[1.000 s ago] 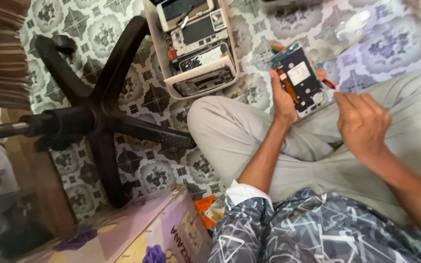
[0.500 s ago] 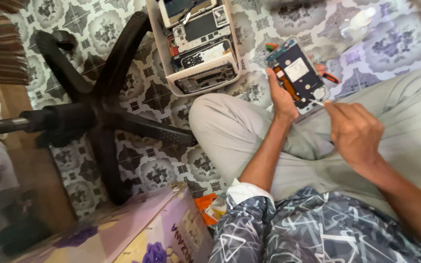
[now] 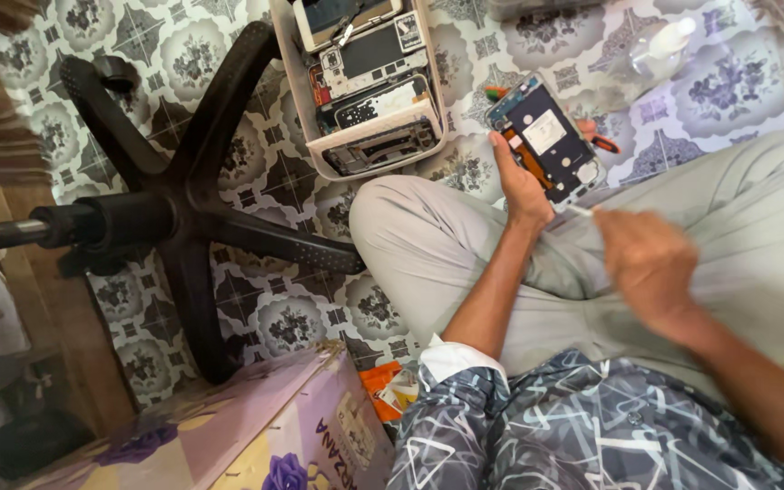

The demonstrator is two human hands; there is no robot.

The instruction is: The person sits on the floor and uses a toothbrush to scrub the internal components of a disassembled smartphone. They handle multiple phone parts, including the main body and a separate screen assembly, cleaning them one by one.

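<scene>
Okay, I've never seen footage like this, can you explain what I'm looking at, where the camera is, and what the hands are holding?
The camera sits on a person's head, looking down at their crossed legs on a patterned tile floor. The left hand holds an opened dark-blue phone with its back cover off. The right hand, blurred, pinches a thin pale tool near the phone's lower edge. A white plastic tray of phone parts lies on the floor, beside a black five-legged chair base. A purple flowered cardboard box stands nearby.

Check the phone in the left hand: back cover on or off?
Off. The phone in the left hand shows bare internals: a dark board, a pale square part and an orange strip along one edge.
</scene>
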